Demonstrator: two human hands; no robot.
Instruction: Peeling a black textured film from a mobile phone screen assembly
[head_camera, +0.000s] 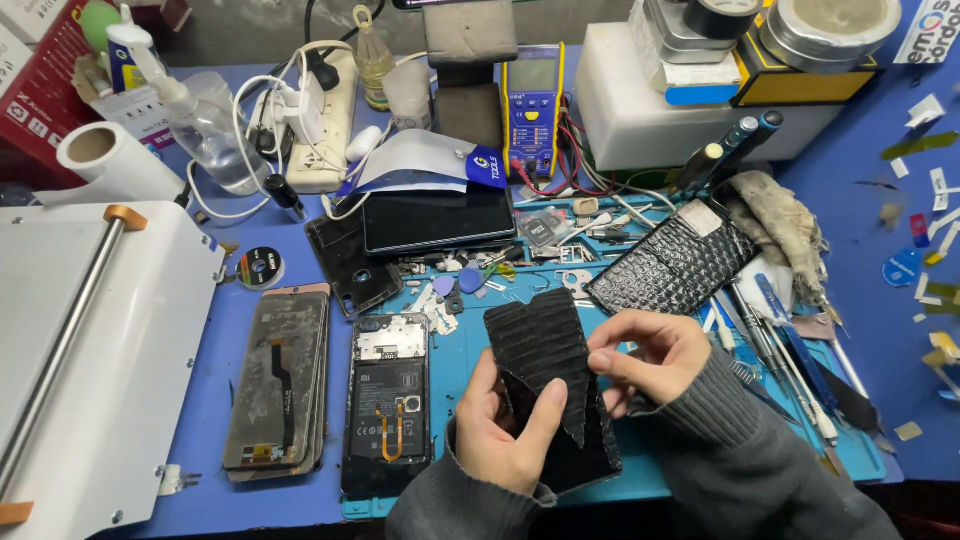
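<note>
Basically, the left hand (505, 430) gripped a flat black phone panel (590, 440) near centre on the blue mat (470, 350), while the right hand (645, 360) pinched and peeled a ribbed black protective film (540, 345) off it. Left of them lay an opened phone (388, 405), its battery and orange flex exposed, and a scuffed glossy screen (278, 385).
</note>
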